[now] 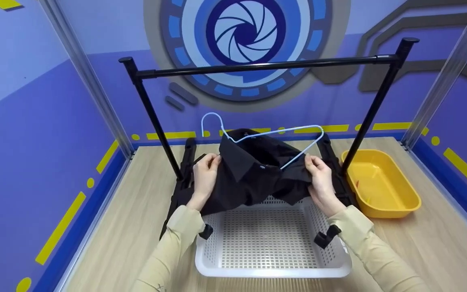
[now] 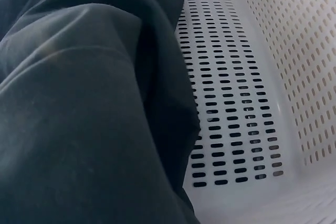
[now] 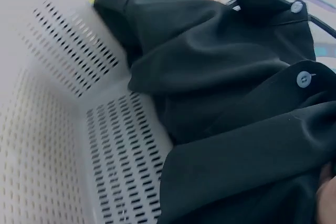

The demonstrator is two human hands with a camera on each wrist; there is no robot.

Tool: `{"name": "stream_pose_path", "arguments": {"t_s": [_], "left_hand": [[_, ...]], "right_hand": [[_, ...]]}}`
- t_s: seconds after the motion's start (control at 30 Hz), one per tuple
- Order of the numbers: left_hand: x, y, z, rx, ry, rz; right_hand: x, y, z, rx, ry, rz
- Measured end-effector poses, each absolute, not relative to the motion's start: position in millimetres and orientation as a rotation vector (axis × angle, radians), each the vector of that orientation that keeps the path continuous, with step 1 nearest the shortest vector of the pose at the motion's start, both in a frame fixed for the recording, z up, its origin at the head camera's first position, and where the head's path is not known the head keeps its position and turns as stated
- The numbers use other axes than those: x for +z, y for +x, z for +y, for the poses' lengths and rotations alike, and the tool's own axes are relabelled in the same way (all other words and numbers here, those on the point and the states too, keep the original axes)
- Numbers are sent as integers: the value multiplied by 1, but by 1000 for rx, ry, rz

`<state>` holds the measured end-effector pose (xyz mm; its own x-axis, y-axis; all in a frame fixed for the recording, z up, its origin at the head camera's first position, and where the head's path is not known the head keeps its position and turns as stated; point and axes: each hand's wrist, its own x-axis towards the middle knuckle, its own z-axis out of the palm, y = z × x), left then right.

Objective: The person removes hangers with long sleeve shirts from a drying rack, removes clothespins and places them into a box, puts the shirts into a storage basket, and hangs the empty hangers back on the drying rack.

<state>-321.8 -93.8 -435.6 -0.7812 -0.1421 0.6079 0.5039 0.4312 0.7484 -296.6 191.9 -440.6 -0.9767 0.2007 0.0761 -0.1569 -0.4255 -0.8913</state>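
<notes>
A black collared shirt (image 1: 249,182) is held up over the white basket by both hands. My left hand (image 1: 205,178) pinches its cloth beside the collar. On the other side my right hand (image 1: 320,182) pinches the cloth near the hanger's exposed end. The light blue hanger (image 1: 286,130) has its hook and one arm outside the collar; the rest is hidden in the shirt. Two pale buttons show on the shirt (image 3: 226,87) in the right wrist view. Dark cloth (image 2: 79,119) fills much of the left wrist view, where the hand is hidden.
The white perforated basket (image 1: 274,273) stands below the shirt. A black garment rack (image 1: 266,67) rises behind, its crossbar above the hanger. To the right sits a yellow tub (image 1: 383,182). Printed panels enclose the wooden tabletop (image 1: 112,227).
</notes>
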Motion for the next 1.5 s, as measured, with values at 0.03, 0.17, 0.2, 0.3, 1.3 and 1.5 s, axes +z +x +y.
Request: {"name": "stream_pose_path", "arguments": {"t_s": [0.03,0.17,0.2,0.3,1.3,1.5], "left_hand": [[-435,-322,-94,-1374,-306,-2076],[-433,-322,-93,-1368,-309,-2068],[-433,-322,-93,-1367,-310,-2068],[-433,-322,-92,-1363,-304,-2073],[-436,-320,-96,-1342,-310,-2111],[-437,-321,-96,-1337,-329,-2116]], "right_hand": [[-442,-297,191,2480,-60,-1578],[-447,-297,186,2440,-64,-1727],[-448,-298,185,2429,-65,-1767],[-451,-299,181,2398,-66,-1888],[-440,-302,222,1919,278,-2573],[-427,-296,224,1905,314,-2259]]}}
